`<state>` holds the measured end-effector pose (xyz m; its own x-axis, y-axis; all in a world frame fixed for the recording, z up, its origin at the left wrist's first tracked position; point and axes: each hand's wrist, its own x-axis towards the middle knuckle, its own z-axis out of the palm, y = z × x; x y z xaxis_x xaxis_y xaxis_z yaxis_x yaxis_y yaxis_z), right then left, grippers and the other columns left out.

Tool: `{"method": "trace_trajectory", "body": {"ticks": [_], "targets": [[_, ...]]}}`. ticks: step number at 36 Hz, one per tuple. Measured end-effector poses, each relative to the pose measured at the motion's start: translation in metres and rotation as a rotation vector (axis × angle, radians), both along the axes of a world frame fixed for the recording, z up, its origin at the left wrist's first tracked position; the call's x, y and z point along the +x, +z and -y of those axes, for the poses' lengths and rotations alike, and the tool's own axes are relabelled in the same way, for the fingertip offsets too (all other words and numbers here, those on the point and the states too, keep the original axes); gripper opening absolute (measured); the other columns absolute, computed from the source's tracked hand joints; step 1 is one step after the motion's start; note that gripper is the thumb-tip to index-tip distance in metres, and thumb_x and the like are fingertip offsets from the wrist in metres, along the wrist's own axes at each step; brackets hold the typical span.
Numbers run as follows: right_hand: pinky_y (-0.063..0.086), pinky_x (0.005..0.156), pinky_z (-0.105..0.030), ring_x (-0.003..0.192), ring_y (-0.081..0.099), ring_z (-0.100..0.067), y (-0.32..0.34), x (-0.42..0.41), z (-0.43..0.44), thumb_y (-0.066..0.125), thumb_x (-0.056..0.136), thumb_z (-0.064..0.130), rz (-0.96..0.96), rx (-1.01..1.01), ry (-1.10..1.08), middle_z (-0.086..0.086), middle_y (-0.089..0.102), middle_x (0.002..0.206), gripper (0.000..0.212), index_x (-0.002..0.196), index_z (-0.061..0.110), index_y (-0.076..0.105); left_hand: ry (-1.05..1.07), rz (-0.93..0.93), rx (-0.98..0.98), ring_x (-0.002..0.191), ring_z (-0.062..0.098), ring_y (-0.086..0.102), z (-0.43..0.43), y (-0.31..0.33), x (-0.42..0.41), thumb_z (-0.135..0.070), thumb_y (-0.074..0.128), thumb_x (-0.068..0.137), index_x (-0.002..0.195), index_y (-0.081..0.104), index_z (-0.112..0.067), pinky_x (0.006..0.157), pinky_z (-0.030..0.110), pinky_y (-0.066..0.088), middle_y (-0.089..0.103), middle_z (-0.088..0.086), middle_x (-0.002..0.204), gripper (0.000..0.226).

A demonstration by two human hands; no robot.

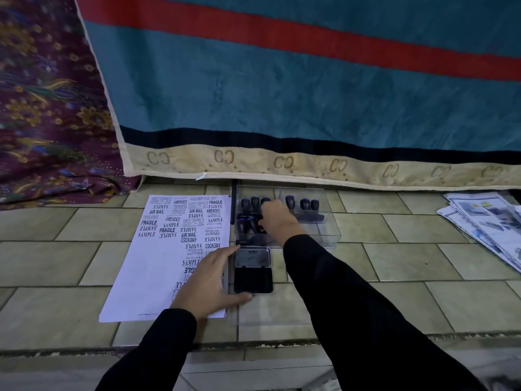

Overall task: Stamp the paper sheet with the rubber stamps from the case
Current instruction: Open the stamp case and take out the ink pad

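Reaching into clear case (329, 235) at 12 o'clock of frame centre: right hand (277, 218), fingers curled down over the left group of rubber stamps (255, 203). Fingertips hidden among the handles, so cannot tell whether it grasps one. More stamps stand upright in the case at 2 o'clock of that hand, untouched.

Left hand (208, 277) lies flat, fingers straight and released, pressing the right side of the paper sheet (146, 272). Its thumb lies at the front corner of the ink pad (253, 279).

Ink pad is open, its lid (253, 257) folded back toward 12 o'clock, touching the case's front wall. Pad sits just beside the sheet at the sheet's 3 o'clock.

Sheet lies on tiled floor (423, 277) at 9 o'clock of the case. Its upper and right parts carry black imprints: SAMPLE, FRAGILE, AIR MAIL, AMENDED, EXPRESS, several upside down.

Both arms are in black sleeves (352, 306).

Teal blanket (282, 94) with a red stripe hangs at 12 o'clock, purple patterned cloth (42, 108) at 10 o'clock, and a stack of printed papers (485, 218) at 3 o'clock.
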<state>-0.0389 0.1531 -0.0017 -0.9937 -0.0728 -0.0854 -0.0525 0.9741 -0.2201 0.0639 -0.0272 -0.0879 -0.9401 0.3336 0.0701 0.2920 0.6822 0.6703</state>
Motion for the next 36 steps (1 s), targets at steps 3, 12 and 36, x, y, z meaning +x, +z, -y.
{"method": "trace_trajectory", "body": {"ticks": [3,12,36], "targets": [[0.052,0.084,-0.042,0.107,0.06,-0.038,-0.003,0.001,0.005,0.062,0.087,0.009,-0.014,0.039,0.004,-0.023,0.061,0.113,0.024,0.108,-0.003,0.06,-0.001,-0.003,-0.002,0.132,0.002,0.031,0.0,0.001,0.0,-0.078,0.069,0.057,0.145,0.024,-0.041,0.11,0.027,0.029,0.033,-0.015,0.149,0.105],[0.049,0.069,-0.037,0.095,0.062,-0.038,0.002,0.002,-0.002,0.057,0.083,0.0,-0.074,-0.087,-0.056,-0.023,0.062,0.101,0.014,0.096,0.0,0.06,-0.004,-0.021,0.003,0.13,0.001,0.031,-0.001,0.002,0.0,-0.078,0.07,0.056,0.145,0.026,-0.039,0.109,0.025,0.028,0.035,-0.014,0.148,0.106],[0.052,0.074,-0.013,0.082,0.063,-0.015,-0.017,0.124,-0.004,0.076,0.077,0.015,-0.232,-0.593,0.122,-0.004,0.06,0.101,0.03,0.106,0.016,0.068,-0.012,-0.046,0.041,0.121,-0.008,0.032,-0.001,-0.003,-0.002,-0.078,0.071,0.055,0.14,0.029,-0.041,0.102,0.02,0.029,0.035,-0.025,0.133,0.103]]}}
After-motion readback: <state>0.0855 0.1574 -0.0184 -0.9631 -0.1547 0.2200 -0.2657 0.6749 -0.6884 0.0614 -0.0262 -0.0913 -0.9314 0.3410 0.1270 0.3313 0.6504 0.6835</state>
